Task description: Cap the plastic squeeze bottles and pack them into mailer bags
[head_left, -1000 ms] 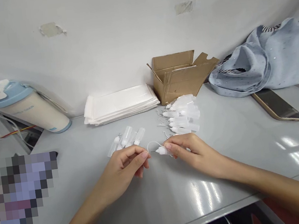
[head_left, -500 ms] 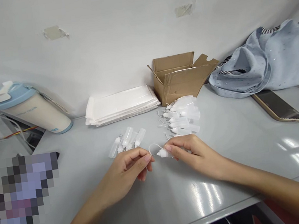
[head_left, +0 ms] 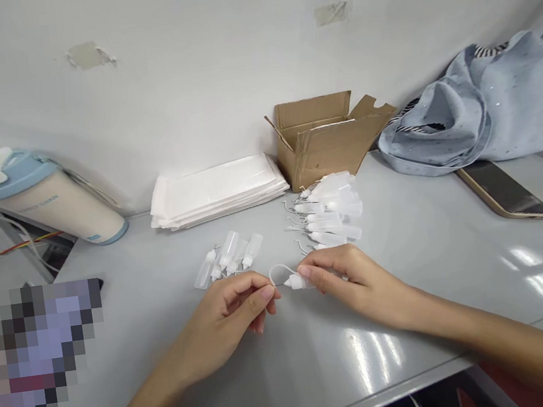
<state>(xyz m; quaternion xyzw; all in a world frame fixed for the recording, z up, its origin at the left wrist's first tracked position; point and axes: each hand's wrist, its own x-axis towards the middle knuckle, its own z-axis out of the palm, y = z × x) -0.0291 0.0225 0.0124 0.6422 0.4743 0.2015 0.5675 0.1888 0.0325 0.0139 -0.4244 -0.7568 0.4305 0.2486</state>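
Observation:
My right hand point(head_left: 341, 274) grips a small translucent bottle point(head_left: 296, 282) lying on its side, its thin needle tip pointing left. A white strap point(head_left: 282, 267) loops up from the bottle's neck to the fingertips of my left hand point(head_left: 247, 300), which are pinched at the needle's end. What exactly those fingertips hold is too small to tell. Behind my left hand lie several bottles point(head_left: 230, 249). Beyond my right hand is a larger pile of bottles point(head_left: 334, 205) with needle tips facing left.
Against the wall stand a stack of white packets point(head_left: 219, 187) and an open cardboard box point(head_left: 339, 148). A tumbler point(head_left: 61, 204) leans at the left, above a blurred-out screen point(head_left: 46, 360). At the right are a blue cloth bag point(head_left: 469, 110) and a phone point(head_left: 504, 189).
The view has shifted slightly. Both hands keep almost the same pose around the bottle and its strap.

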